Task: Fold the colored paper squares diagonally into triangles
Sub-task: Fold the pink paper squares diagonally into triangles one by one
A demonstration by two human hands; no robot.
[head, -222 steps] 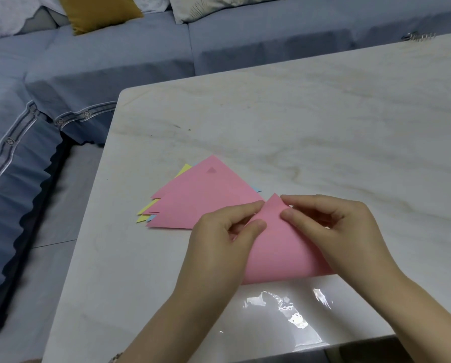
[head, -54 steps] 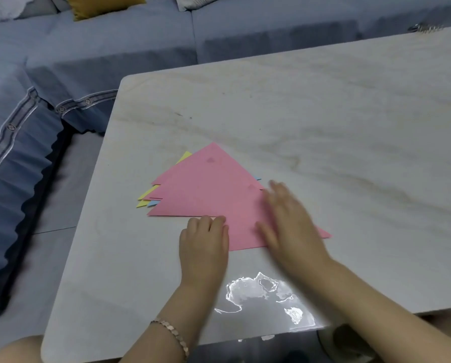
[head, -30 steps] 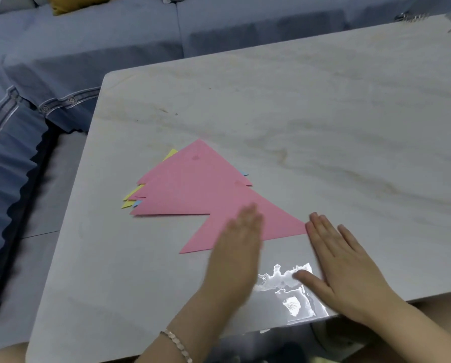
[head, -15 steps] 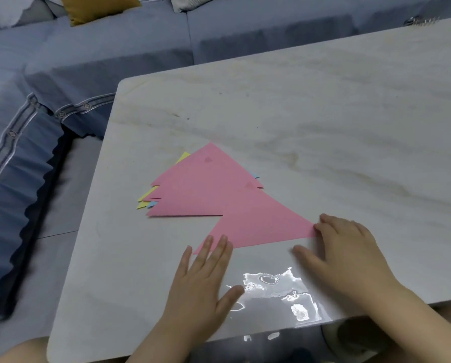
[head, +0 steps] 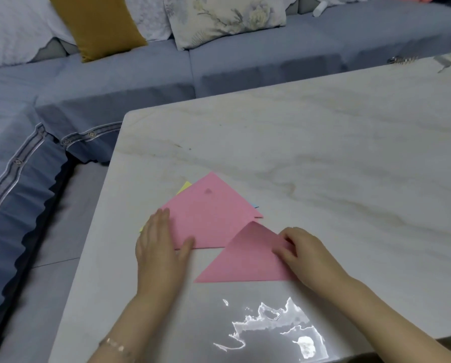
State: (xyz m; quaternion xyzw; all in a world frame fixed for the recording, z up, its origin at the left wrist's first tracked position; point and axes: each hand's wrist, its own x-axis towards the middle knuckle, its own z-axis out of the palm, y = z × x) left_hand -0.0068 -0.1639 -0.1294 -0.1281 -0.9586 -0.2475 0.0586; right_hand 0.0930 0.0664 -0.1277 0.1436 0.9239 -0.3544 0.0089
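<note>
A pink folded paper triangle [head: 248, 260] lies on the marble table [head: 323, 158] in front of me. My right hand [head: 303, 252] grips its right corner, fingers curled on the paper. Just behind it rests a stack of folded triangles [head: 208, 213] with a pink one on top; yellow [head: 184, 186] and blue edges stick out from under it. My left hand [head: 161, 244] lies flat, fingers together, on the stack's lower left corner, with the thumb on the pink top sheet.
A blue-grey sofa [head: 166, 72] runs along the far and left sides of the table, with a mustard cushion [head: 98, 24] and a floral cushion [head: 224, 17]. Small metallic items [head: 402, 60] sit at the far right table edge. Glare marks the near tabletop.
My left hand moved from the near table up onto the stack's left corner. My right hand closed on the loose pink triangle's right corner. The view tilted upward.
</note>
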